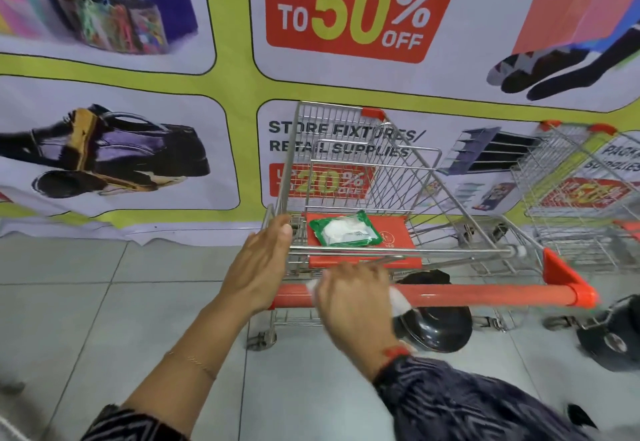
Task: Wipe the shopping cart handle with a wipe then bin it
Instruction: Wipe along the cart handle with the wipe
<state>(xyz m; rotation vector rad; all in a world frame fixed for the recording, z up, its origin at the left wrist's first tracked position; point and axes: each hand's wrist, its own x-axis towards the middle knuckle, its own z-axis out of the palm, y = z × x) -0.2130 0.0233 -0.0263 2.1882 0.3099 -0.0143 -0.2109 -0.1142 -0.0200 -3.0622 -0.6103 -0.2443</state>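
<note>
The right hand [353, 297] is closing its grip around a white wipe [398, 298], pressing it on the red cart handle [485, 293] toward the handle's left end. The left hand [259, 267] is resting with fingers loosely apart on the cart's left rear corner. A green wipes packet [344, 229] is lying on the red child-seat flap [394, 232].

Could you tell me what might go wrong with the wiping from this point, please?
The right hand presses the wipe near the handle's left part, so the long right stretch may get skipped. The cart is on wheels, steadied only by the left hand, and could roll. No bin is in view.
</note>
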